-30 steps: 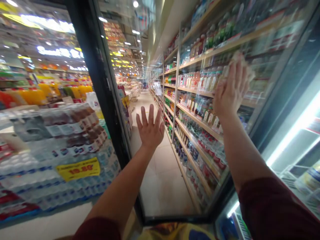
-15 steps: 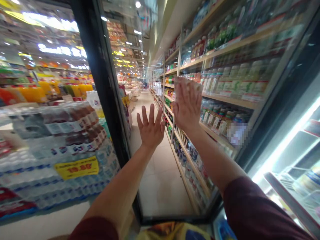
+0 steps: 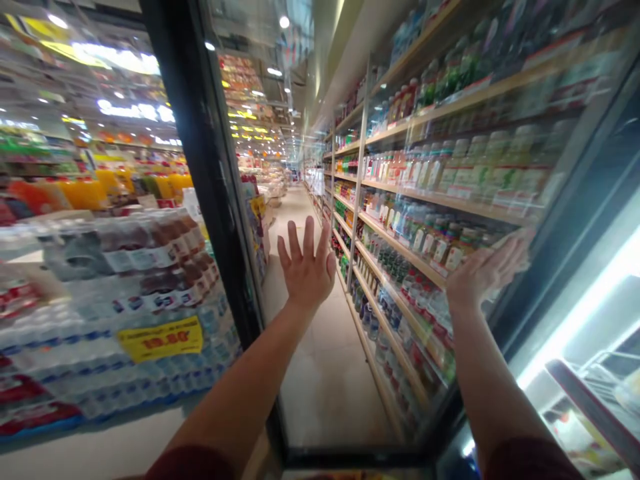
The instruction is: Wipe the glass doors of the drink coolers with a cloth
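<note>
A glass door with a black frame (image 3: 193, 133) stands in front of me. My left hand (image 3: 307, 267) lies flat against its pane, fingers spread, holding nothing. At the right side of the pane, near the frame, my right hand (image 3: 480, 270) is tilted with its fingers stretched to the right. A thin pale cloth (image 3: 523, 243) shows at its fingertips, pressed between hand and glass. Motion blur smears the fingers and the cloth, and most of the cloth is hidden by the hand.
Shelves of bottled drinks (image 3: 440, 167) show in the pane at right, above a pale floor (image 3: 320, 373). Shrink-wrapped bottle packs (image 3: 145, 260) are stacked at left, with a yellow price sign (image 3: 163, 339). A lit cooler shelf (image 3: 595, 413) is at lower right.
My right hand has swept the cloth right and down, from the middle of the pane to near its right frame. The left hand stays on the glass while the view shifts slightly.
</note>
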`<state>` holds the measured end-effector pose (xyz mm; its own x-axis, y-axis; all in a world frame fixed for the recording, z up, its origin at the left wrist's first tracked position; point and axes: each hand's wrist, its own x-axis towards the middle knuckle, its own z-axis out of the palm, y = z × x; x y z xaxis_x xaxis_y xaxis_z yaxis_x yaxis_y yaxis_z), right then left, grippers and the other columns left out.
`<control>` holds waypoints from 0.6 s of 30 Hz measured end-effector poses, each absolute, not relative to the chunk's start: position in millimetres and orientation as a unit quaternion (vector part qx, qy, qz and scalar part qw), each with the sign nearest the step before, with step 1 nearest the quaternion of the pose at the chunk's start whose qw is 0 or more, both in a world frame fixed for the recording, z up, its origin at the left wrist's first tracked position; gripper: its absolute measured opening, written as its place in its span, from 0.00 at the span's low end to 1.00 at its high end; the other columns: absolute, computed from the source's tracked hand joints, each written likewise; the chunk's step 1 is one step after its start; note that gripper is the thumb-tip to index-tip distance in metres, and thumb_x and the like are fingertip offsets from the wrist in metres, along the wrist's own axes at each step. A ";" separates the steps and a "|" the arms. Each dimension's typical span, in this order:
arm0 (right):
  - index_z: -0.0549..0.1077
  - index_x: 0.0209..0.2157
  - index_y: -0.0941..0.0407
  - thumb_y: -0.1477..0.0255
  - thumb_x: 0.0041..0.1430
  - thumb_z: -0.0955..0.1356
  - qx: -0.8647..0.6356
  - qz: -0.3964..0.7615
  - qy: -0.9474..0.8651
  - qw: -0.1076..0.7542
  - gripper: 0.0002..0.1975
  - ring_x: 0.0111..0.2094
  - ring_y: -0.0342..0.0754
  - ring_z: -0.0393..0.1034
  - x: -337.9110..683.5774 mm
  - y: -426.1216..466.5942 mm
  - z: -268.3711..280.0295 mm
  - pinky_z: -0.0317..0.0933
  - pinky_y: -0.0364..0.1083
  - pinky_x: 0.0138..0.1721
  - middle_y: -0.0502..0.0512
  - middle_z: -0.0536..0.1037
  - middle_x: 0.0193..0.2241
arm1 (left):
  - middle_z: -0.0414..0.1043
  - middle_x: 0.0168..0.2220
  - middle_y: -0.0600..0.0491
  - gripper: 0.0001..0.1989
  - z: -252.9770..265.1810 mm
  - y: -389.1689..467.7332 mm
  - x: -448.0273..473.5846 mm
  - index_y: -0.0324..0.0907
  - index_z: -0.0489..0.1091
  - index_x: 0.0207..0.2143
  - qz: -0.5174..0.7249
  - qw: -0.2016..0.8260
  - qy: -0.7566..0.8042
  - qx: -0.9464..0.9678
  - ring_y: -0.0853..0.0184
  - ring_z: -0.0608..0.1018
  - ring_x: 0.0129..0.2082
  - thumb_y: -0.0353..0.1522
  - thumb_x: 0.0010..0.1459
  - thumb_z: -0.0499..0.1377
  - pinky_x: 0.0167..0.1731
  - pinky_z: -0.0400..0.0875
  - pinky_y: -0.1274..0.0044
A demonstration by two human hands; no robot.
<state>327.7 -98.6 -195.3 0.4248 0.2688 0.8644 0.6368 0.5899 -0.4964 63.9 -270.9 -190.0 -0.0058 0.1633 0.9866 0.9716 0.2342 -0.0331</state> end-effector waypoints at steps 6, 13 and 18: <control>0.47 0.72 0.58 0.64 0.70 0.57 -0.342 -0.199 -0.660 0.638 0.33 0.71 0.63 0.45 223.6 -174.7 -204.7 0.45 0.68 0.67 0.65 0.57 0.69 | 0.44 0.72 0.49 0.29 -189.7 -272.5 63.7 0.48 0.52 0.70 -0.392 0.506 -0.596 -0.486 0.54 0.38 0.73 0.39 0.69 0.50 0.70 0.36 0.53; 0.58 0.69 0.51 0.66 0.68 0.62 -0.176 -0.307 -0.776 0.522 0.29 0.69 0.52 0.53 211.0 -190.5 -239.3 0.33 0.57 0.72 0.55 0.66 0.65 | 0.48 0.71 0.49 0.28 -188.9 -273.6 61.2 0.49 0.55 0.69 -0.394 0.509 -0.591 -0.487 0.56 0.40 0.73 0.40 0.69 0.51 0.70 0.37 0.55; 0.54 0.70 0.58 0.65 0.67 0.61 -0.300 -0.291 -0.692 0.589 0.32 0.69 0.60 0.52 294.5 -130.6 -257.8 0.46 0.64 0.68 0.66 0.64 0.66 | 0.47 0.71 0.49 0.29 -189.0 -272.7 63.8 0.48 0.53 0.70 -0.397 0.519 -0.585 -0.481 0.56 0.40 0.73 0.39 0.69 0.51 0.70 0.37 0.56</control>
<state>294.5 -130.6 -257.8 -0.1257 0.0720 0.9895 0.7575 0.6511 0.0489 63.8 -272.7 -189.0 0.0008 0.1507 0.9886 0.9744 0.2221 -0.0346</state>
